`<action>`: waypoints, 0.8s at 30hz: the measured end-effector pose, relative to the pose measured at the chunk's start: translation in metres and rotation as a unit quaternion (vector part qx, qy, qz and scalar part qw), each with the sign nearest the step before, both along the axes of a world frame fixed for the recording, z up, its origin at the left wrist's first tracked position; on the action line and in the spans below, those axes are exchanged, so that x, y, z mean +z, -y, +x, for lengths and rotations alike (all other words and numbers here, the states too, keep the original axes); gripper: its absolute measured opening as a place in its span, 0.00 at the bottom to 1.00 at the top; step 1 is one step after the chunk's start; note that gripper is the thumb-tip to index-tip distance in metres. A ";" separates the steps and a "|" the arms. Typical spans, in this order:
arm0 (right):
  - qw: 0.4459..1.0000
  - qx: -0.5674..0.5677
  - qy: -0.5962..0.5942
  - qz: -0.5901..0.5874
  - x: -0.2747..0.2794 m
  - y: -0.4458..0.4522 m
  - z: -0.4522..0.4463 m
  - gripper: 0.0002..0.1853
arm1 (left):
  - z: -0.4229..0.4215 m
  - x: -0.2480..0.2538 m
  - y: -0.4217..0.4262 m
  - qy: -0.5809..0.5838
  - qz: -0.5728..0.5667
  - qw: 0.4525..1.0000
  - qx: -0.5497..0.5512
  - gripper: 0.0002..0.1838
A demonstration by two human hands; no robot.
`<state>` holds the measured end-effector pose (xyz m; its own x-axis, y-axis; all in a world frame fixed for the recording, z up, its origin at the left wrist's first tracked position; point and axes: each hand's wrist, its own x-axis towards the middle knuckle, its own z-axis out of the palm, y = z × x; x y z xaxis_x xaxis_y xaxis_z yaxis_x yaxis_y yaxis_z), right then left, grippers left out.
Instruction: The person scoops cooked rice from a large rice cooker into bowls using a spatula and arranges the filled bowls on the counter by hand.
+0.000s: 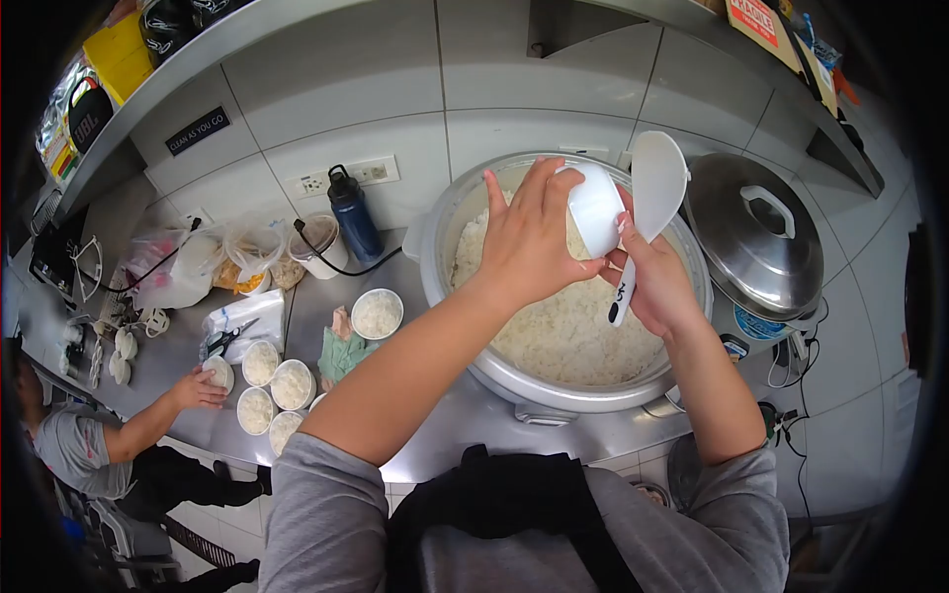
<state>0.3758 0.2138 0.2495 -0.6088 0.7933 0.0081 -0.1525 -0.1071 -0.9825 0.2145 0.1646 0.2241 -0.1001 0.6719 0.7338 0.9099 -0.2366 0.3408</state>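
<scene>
Over a large pot of cooked rice, my left hand grips a small white cup, tilted with its outer side toward me. The cup's contents are hidden from this angle. My right hand holds a white rice paddle, blade up and handle pointing down over the rice. Some fingers of that hand also touch the cup's right side. Grains of rice stick to my right fingers. A white cup filled with rice stands on the counter left of the pot.
Several rice-filled cups cluster at the left, where another person's hand touches one. A green cloth, scissors, a blue bottle and plastic bags lie around. A steel lid sits right of the pot. A shelf runs overhead.
</scene>
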 end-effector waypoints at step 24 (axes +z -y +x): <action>0.997 -0.011 0.018 0.076 -0.008 0.021 0.055 0.33 | -0.118 -0.139 0.160 0.070 -0.465 0.881 0.045 0.52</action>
